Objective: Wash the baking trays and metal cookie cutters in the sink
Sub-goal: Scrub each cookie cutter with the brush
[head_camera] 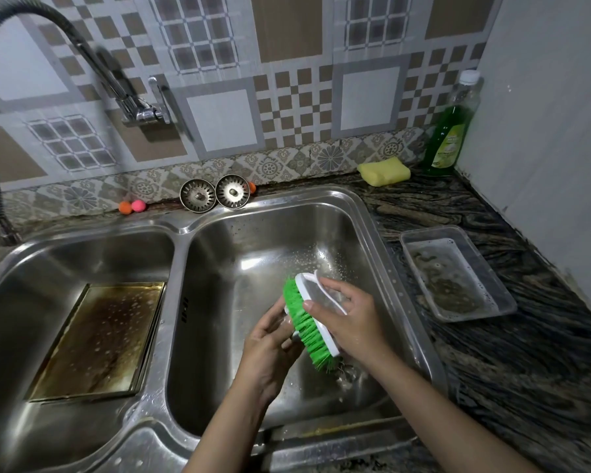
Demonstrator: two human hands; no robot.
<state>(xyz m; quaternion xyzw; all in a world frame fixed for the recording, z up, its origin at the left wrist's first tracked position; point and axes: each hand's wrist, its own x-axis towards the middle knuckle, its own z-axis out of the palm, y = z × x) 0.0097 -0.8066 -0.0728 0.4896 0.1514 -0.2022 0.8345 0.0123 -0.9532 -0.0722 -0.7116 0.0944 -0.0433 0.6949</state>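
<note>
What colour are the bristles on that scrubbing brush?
Bright green, set in a white back; the scrubbing brush shows clearly in the head view.

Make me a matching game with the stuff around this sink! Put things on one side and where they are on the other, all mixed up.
Things:
1. scrubbing brush
2. baking tray
3. yellow sponge
4. clear plastic tub

Places:
A. on the counter by the green soap bottle
B. lying in the left sink bowl
C. on the counter right of the sink
D. held in the right hand over the right bowl

Pairs: 1-D, 2-B, 3-A, 4-C
</note>
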